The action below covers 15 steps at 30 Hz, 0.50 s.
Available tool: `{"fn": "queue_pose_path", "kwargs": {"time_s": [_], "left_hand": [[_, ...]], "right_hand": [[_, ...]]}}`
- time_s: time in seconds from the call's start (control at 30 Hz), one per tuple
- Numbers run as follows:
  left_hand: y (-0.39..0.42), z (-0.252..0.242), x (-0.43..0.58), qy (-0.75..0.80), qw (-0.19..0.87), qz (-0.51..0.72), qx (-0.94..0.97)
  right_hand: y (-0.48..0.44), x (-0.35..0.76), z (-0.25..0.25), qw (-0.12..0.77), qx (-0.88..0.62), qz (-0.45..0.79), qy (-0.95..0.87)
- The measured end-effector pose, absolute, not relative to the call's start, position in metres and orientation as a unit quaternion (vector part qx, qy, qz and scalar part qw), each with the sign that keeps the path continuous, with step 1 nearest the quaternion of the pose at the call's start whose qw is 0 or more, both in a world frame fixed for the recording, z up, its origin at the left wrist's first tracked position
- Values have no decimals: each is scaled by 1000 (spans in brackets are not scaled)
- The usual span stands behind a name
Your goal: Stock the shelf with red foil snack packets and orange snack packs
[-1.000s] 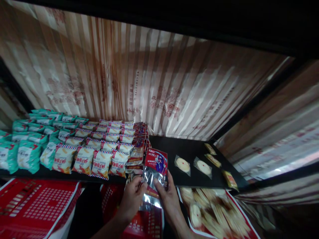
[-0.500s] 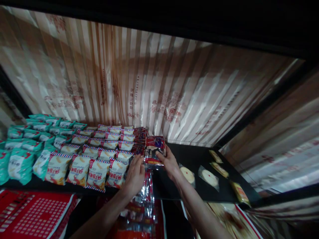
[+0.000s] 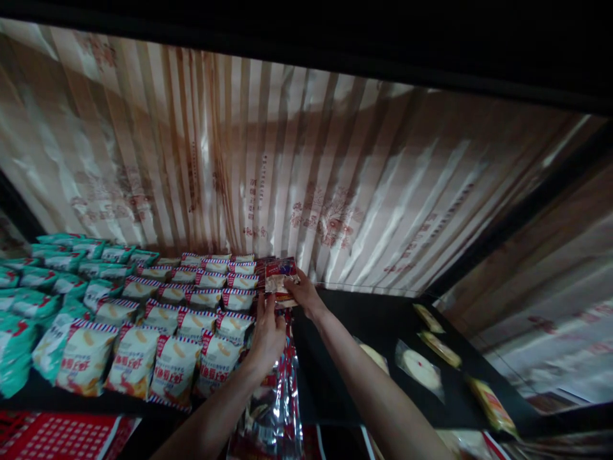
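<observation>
A small dark red snack packet [image 3: 276, 271] with a pale lower part is held upright at the back of the black shelf [image 3: 330, 383]. My right hand [image 3: 302, 291] grips its right side, thumb across the front. At its lower left edge is my left hand [image 3: 268, 322], fingers closed up against the packet. Behind it, more dark red packets stand partly hidden. Below my left hand lies a shiny run of red and clear packets [image 3: 272, 409], reaching toward me.
White snack bags with striped tops [image 3: 175, 367] stand in rows to the left, with teal bags [image 3: 16, 351] beyond them. Round pale cakes in clear wrap [image 3: 419, 368] and yellow packets [image 3: 491, 402] lie on the right. A printed curtain [image 3: 325, 191] hangs behind. Red baskets [image 3: 57, 437] sit below.
Both hands have moved the red packet back and slightly left, against the row of red packets. The camera view has shifted, so the shelf goods sit lower.
</observation>
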<state>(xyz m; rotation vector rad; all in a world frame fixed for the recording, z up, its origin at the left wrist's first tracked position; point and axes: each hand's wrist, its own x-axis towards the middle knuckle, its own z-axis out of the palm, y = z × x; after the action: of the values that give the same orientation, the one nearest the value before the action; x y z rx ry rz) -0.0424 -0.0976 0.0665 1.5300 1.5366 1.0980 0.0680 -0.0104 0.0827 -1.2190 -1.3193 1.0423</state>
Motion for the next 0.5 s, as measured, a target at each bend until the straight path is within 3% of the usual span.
{"fn": "queue_pose_path", "kwargs": {"time_s": [0.1,0.27,0.5], "left_hand": [[-90,61,-40,595,355,416,589],[-79,52,-37,585,342,433,595],[-78,58,-39,574,308,427,627]], "right_hand": [[0,67,76,498,-508,444,-545],[19,66,64,462,-559,356,-590],[37,67,59,346,-629,235,-656]]}}
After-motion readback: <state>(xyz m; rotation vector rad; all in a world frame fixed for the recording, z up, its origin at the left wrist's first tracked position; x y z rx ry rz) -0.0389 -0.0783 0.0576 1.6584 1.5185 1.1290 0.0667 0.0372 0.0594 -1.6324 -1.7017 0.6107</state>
